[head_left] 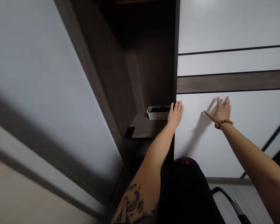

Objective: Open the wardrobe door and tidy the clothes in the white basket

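My left hand (175, 112) rests with straight fingers on the dark edge of a white sliding wardrobe door (247, 130), at the opening. My right hand (220, 110) lies flat on the same door's white panel, fingers spread, a beaded bracelet on its wrist. Neither hand holds anything. Just left of my left hand, inside the open wardrobe, a small white perforated basket (157, 114) with dark contents sits on a dark wooden shelf (144, 127).
A second white door panel (49, 102) with a brown frame fills the left side. A small dark flat object (129, 132) lies at the shelf's left edge. A dark garment (186, 193) and a curved black bar (231, 202) are low in view.
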### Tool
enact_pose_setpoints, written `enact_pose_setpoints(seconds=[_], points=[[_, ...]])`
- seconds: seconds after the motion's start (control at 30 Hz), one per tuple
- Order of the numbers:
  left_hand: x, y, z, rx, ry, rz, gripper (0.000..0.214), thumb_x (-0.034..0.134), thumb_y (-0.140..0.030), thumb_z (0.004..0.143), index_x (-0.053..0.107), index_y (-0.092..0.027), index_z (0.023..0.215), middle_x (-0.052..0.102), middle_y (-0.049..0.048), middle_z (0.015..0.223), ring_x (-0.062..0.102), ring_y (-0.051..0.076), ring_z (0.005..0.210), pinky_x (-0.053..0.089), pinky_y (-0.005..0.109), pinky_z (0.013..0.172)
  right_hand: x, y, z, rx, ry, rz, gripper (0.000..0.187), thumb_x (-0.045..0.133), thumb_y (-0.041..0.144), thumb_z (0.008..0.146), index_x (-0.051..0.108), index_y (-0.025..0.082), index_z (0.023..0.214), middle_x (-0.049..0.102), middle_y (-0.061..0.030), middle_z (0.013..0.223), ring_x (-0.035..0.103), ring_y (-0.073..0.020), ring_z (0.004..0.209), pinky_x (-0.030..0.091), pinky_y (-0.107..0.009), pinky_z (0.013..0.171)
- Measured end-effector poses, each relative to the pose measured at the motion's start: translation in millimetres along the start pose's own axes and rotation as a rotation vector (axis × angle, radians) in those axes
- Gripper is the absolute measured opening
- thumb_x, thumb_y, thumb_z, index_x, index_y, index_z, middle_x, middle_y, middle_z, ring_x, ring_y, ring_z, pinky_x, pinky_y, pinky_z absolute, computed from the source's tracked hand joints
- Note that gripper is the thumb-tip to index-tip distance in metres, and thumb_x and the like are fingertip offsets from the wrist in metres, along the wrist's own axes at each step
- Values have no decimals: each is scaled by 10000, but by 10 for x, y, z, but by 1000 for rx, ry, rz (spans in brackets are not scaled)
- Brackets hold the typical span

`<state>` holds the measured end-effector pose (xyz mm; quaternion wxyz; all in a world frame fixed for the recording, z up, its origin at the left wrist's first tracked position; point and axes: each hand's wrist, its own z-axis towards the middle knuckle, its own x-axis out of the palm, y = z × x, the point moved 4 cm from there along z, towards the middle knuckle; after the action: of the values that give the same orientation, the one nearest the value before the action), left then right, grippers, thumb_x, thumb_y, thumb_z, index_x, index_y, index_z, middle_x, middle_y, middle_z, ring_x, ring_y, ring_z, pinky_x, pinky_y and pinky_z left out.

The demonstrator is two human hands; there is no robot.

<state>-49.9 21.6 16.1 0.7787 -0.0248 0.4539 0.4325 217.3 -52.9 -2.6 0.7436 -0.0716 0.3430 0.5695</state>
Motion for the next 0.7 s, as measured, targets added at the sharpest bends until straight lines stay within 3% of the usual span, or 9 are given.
enact_pose_setpoints(seconds=[0.17,0.27,0.37,0.47,0.6,0.7], points=[[-120,-5,-32,-63,53,62,654,495,-174,1001,448,-112,1650,288,149,1779,220,300,1670,130,541,1389,142,-181,-23,1,167,43,1313,602,908,809,69,157,1744,-74,-293,1781,44,-499,1632,256,-708,1221],[-258,-86,87,-56,40,7,813,655,-299,958,358,-96,1688,167,193,1805,115,362,1685,60,596,1377,217,-142,-37,-6,171,60,1373,610,935,772,26,163,1746,-108,-285,1782,30,-509,1628,278,-714,1209],[-341,-158,260,-116,22,-51,1040,782,-454,902,231,-179,1740,14,188,1822,-16,444,1674,56,697,1336,270,-47,-35,3,169,62,1360,646,901,783,11,183,1746,-122,-278,1783,25,-496,1629,303,-710,1197],[-280,-144,381,-228,79,-37,1261,908,-520,782,150,-260,1755,-56,188,1819,-96,520,1642,54,797,1276,302,72,-43,17,198,38,1299,663,838,832,-30,228,1746,-143,-256,1788,3,-470,1638,333,-739,1166],[-122,-49,424,-245,157,73,1395,978,-441,717,52,-312,1753,-110,173,1812,-161,506,1627,19,782,1275,314,164,-67,-38,205,85,1254,643,850,834,42,234,1745,-106,-261,1791,1,-482,1639,351,-772,1129],[-86,21,401,-269,186,115,1390,974,-452,728,42,-314,1750,-108,186,1809,-136,512,1630,43,776,1278,227,42,-38,-152,134,153,1125,590,811,883,125,244,1738,-25,-255,1796,83,-459,1643,312,-764,1164]])
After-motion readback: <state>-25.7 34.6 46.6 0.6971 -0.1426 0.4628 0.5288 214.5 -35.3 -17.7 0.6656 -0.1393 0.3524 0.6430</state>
